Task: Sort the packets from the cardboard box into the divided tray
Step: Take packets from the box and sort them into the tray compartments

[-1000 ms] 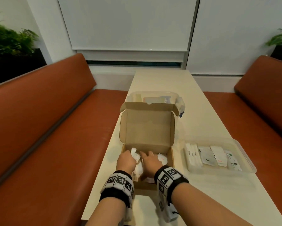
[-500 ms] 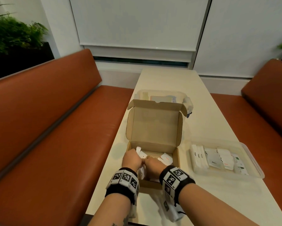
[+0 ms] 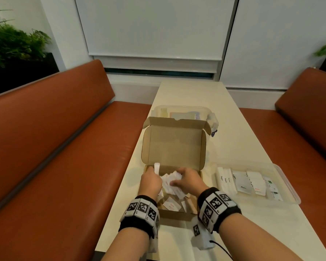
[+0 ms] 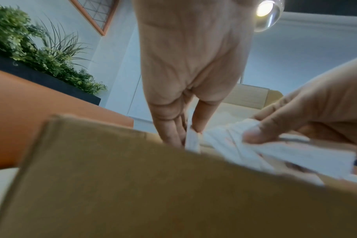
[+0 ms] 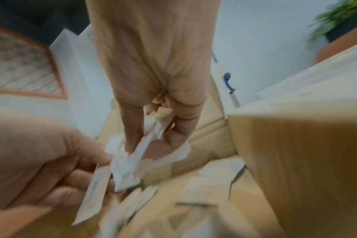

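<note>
An open cardboard box (image 3: pixel 174 146) stands on the table with its lid upright. Both hands are inside it over a heap of white packets (image 3: pixel 170 203). My left hand (image 3: pixel 151 180) pinches a long white stick packet (image 3: pixel 156 167) that pokes up past its fingers; the left wrist view shows that packet (image 4: pixel 192 140) between thumb and fingers. My right hand (image 3: pixel 186 178) grips a bunch of white packets (image 3: pixel 170 178), seen bunched between its fingers (image 5: pixel 153 141). The clear divided tray (image 3: pixel 282 170) lies right of the box with sorted packets in rows.
A clear lidded container (image 3: pixel 184 113) sits behind the box lid. The cream table (image 3: pixel 196 93) runs away between two orange benches (image 3: pixel 54 147). Plants stand at the far left and far right. A white device with a cable lies by my right wrist.
Both hands have come up from the heap holding packets: a stick packet now stands up in the left hand, and the right hand has gathered a bunch. The head view shifted slightly.
</note>
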Demonstrator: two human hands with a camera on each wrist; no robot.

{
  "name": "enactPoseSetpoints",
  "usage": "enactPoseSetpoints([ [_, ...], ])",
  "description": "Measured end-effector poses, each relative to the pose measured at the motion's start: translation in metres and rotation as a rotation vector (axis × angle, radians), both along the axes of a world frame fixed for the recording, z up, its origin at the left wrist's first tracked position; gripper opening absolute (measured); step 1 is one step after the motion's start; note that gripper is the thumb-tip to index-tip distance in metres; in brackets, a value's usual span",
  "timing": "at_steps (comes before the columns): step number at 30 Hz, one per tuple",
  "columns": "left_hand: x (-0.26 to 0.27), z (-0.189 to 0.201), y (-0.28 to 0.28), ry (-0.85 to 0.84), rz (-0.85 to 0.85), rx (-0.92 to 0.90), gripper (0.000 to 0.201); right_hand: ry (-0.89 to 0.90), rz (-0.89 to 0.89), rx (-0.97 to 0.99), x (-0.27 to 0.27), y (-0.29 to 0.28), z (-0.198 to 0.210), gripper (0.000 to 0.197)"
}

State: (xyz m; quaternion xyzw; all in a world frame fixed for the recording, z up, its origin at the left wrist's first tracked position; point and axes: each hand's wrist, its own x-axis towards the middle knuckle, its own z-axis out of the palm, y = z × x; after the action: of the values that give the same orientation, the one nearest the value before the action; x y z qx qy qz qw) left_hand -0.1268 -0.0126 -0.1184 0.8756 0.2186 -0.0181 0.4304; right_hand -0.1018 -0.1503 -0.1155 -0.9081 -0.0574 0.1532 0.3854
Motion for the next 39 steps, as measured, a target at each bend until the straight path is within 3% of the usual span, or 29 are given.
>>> enactPoseSetpoints([
  [3, 0.006, 0.006, -0.011, -0.057, 0.045, -0.074, 0.028, -0.013, -0.119, 0.17, 0.008, -0.016, 0.008, 0.051],
  [8, 0.01, 0.009, -0.025, -0.072, 0.159, -0.07, 0.038, -0.012, -0.122, 0.242, 0.008, -0.031, 0.011, 0.043],
  [12, 0.008, 0.011, -0.038, -0.067, 0.208, -0.158, 0.032, -0.004, -0.153, 0.401, 0.008, -0.039, 0.021, 0.028],
  [13, 0.007, 0.014, -0.042, -0.074, 0.223, -0.26, 0.035, 0.018, -0.157, 0.465, 0.008, -0.041, 0.024, 0.024],
  [17, 0.005, 0.026, -0.067, -0.063, 0.11, -0.994, 0.072, 0.14, -0.147, 0.7, 0.006, -0.047, 0.033, 0.024],
  [20, 0.011, 0.039, -0.082, -0.088, 0.112, -1.248, 0.078, 0.148, -0.168, 0.76, 0.004, -0.049, 0.035, 0.022],
  [26, 0.017, 0.056, -0.113, -0.043, 0.018, -1.197, 0.043, -0.181, -0.224, 0.546, 0.007, -0.065, 0.041, 0.014],
  [29, 0.023, 0.063, -0.137, -0.051, 0.001, -1.226, 0.039, -0.299, -0.269, 0.468, 0.011, -0.083, 0.044, 0.011],
  [34, 0.032, 0.056, -0.174, 0.007, -0.045, -1.335, 0.037, -0.317, -0.29, 0.322, 0.015, -0.115, 0.046, 0.033],
  [39, 0.04, 0.047, -0.205, 0.038, -0.109, -1.319, 0.031, -0.278, -0.312, 0.205, 0.022, -0.149, 0.037, 0.041],
])
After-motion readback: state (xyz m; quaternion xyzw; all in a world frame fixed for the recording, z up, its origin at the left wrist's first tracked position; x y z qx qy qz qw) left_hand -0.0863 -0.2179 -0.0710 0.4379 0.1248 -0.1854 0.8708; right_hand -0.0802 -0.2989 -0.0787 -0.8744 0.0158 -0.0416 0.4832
